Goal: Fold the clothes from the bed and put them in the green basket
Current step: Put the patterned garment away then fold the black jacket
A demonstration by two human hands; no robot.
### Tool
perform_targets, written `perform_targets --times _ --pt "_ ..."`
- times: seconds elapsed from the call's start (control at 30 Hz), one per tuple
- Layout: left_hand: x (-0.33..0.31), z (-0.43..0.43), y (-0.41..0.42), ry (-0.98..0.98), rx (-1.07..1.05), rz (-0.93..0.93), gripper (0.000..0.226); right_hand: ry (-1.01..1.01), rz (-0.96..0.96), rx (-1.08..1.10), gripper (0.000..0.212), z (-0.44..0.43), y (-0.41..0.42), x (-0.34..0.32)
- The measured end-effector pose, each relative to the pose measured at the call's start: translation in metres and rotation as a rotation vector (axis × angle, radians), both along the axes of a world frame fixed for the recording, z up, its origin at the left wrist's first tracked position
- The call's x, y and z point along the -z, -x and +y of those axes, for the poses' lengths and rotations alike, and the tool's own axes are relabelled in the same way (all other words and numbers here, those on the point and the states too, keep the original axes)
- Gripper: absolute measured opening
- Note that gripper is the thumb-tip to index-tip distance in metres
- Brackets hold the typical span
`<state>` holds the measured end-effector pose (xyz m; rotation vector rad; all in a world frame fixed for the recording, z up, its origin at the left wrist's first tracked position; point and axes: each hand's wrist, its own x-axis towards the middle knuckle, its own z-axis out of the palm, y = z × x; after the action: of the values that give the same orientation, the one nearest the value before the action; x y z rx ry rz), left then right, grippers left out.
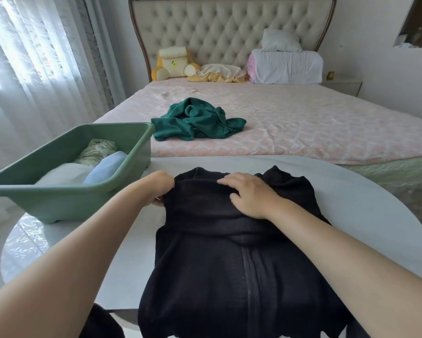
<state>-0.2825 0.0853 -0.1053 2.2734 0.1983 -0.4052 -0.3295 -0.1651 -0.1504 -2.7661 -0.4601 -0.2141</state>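
Black garment (229, 264) on worktop (363, 228), left hand (160, 189) fingers grasping its folded edge, right hand (250, 195) fingers released, pressing it flat, green basket (58, 203) at ten o'clock, teal garment (197, 120) at twelve.

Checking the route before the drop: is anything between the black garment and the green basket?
Nothing visible. The black garment lies on the white table, and the green basket stands just to its left, with only bare tabletop between them. The basket's top is open, though folded clothes already lie inside.
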Motion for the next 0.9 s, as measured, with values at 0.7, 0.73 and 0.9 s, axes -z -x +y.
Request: perform_targets --times 0.7,0.73,0.9 --pt "0.015 0.03 0.004 -0.079 -0.147 -0.212 0.034 0.142 0.171 -0.008 0.078 0.046 0.01 -0.005" --pt "0.015 0.032 0.006 0.047 -0.208 -0.251 0.033 0.143 0.196 -0.033 0.08 0.049 0.012 -0.005" --pt "0.027 0.021 0.018 0.56 -0.49 -0.288 0.034 0.189 0.295 -0.041 0.083 0.051 0.014 0.001"
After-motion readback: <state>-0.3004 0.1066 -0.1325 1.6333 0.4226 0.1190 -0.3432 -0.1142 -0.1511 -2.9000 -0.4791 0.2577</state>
